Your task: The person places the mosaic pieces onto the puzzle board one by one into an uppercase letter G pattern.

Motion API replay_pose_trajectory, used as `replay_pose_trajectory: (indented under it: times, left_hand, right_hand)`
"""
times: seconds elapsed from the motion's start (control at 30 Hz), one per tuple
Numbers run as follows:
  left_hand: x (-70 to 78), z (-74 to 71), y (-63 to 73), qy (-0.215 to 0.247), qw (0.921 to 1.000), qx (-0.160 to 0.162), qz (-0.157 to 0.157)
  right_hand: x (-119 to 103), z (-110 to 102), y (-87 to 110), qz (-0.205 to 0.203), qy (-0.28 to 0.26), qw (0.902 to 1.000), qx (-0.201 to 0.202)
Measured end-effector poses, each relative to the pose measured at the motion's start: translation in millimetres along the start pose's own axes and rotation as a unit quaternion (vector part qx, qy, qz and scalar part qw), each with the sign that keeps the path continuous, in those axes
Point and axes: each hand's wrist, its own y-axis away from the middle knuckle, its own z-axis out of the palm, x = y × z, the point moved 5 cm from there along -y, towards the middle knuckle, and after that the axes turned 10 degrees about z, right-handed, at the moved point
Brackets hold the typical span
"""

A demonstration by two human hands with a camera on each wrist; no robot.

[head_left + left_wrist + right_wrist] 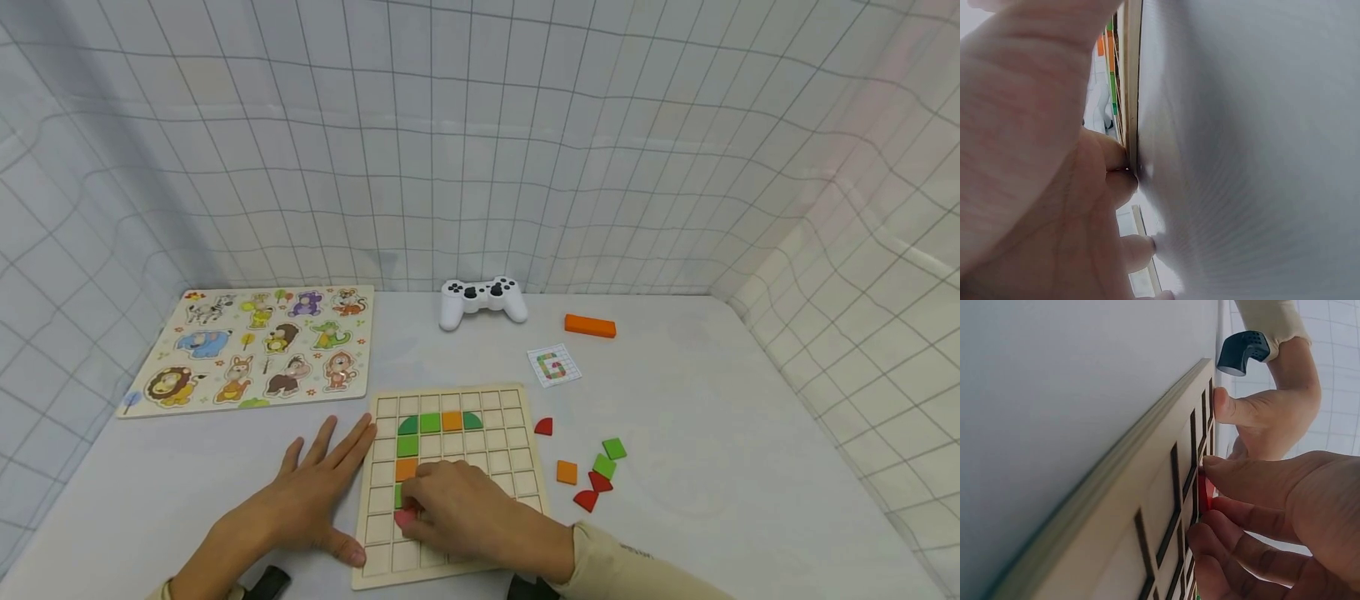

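A wooden grid board [382, 560] lies on the table. My right hand [465, 508] is over its lower left part. Between thumb and fingers it pinches a red quarter-round tile [1205, 490] at a cell in the second column. Above that tile, a column holds a green tile [407, 446] and an orange tile [406, 470], with another green one partly covered by my fingers. Dark green rounded pieces [472, 420] end the top row, with a green and an orange square between them. My left hand [307, 496] rests with spread fingers along the board's left edge, fingertips and thumb touching it.
Right of the board lie loose red, green and orange tiles [567, 472]. Behind them are a pattern card [554, 365] and an orange block [590, 326]. A white game controller [483, 302] and an animal puzzle board [255, 350] sit farther back, before a checked curtain [450, 150].
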Motion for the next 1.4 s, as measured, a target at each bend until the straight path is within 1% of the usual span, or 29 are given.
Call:
replay_pose_trajectory:
  times: [0.33,0.57,0.9,1.1,1.2,1.3,1.4]
  left_hand:
    - [0.7,-0.4,0.6,0.003,1.0,0.001,-0.001]
    - [0.4,-1.0,0.4,0.005,1.0,0.0,0.0]
    - [0.9,-1.3,0.3,0.007,1.0,0.0,0.001]
    - [1.8,-2.0,0.5,0.012,0.9999,0.001,0.002]
    - [1.7,-2.3,0.1,0.012,0.9999,0.0,0.003]
    - [1.0,-1.9,-0.1,0.014,0.9999,-0.003,0.002]
    - [0.1,-1.2,0.1,0.016,0.9998,-0.007,0.0]
  right_hand:
    - [-3,-1,3.4,-0.026,0.032,0.9989,0.024]
    - [-3,-2,3.6,-0.024,0.013,0.9996,0.008]
    - [-3,-2,3.4,-0.021,0.024,0.9994,0.01]
    - [7,-9,9.0,0.005,0.014,0.9999,0.009]
    - [17,-15,14.7,0.025,0.009,0.9996,0.011]
    - [29,-21,22.2,0.044,-0.01,0.9989,0.014]
    - [43,-26,30.4,0.062,-0.027,0.9973,0.027]
